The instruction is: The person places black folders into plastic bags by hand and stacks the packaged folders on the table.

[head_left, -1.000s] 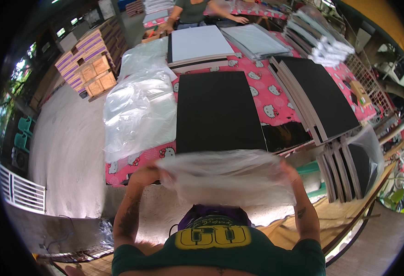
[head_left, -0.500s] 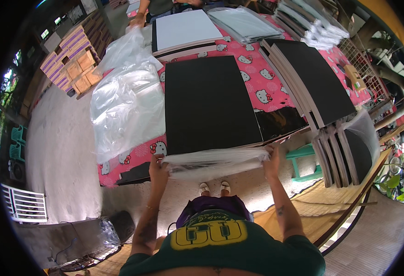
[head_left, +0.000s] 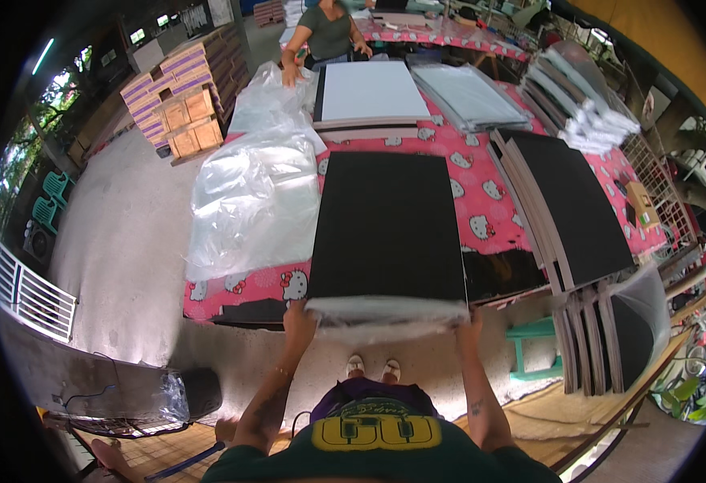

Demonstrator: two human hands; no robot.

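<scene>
A large black board (head_left: 389,229) lies flat on the table in front of me. Around its near end, at the table's edge, is a clear plastic bag (head_left: 385,315) with its gathered mouth hanging toward me. My left hand (head_left: 299,324) is closed on the bag's left corner, and my right hand (head_left: 469,326) grips the right corner; its fingers are partly hidden. Left of the board lies a pile of clear plastic bags (head_left: 252,209).
A pink patterned cloth (head_left: 481,181) covers the table. Black board stacks (head_left: 574,209) stand right, a white-topped stack (head_left: 373,92) and plastic-wrapped stack (head_left: 473,97) beyond. Across the table a person (head_left: 329,36) touches the plastic. A green stool (head_left: 534,350) stands below right.
My view has tilted up, so the table sits lower and further right in it. Both hands keep hold of the bag, whose loose end looks more bunched. The person across shows more fully.
</scene>
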